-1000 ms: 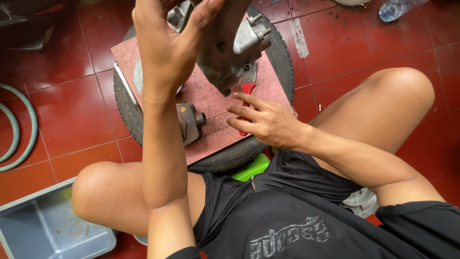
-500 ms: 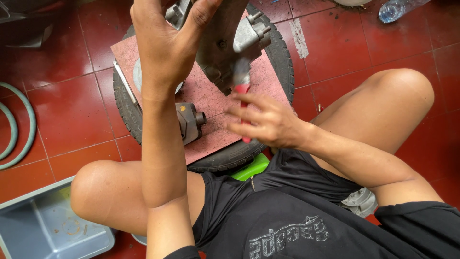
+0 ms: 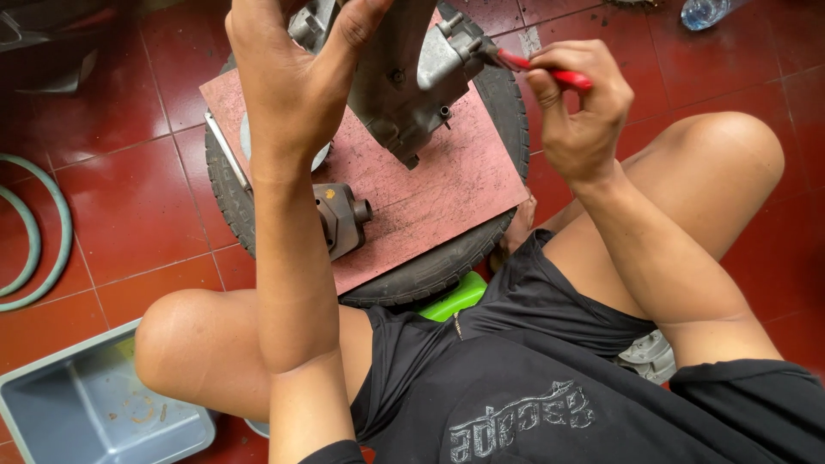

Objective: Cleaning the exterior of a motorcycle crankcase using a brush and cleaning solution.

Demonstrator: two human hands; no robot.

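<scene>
- A green hose [image 3: 39, 249] curves over the red tiled floor [image 3: 129, 112] at the far left, and a grey plastic tray [image 3: 86, 412] sits by the person's left knee.
- A tyre [image 3: 494, 99] lies flat on the floor with a reddish board [image 3: 430, 185] on top. A small dark metal block [image 3: 339, 219] rests on the board, just beside the left forearm.
- The left hand [image 3: 292, 77] is wrapped around the grey cast-metal housing [image 3: 404, 69], thumb pressed against its face, holding it upright above the board.
- The right hand [image 3: 580, 107] is closed on the red handles of a pair of pliers [image 3: 537, 69]. The tip reaches the housing's upper right corner; whether it grips a part there is too small to tell.
- The step in hand looks like working a small fitting at that corner. The next move probably calls for a firm left-hand brace while the pliers pull or twist.
- A clear plastic bottle [image 3: 705, 12] lies on the floor at the top right.
</scene>
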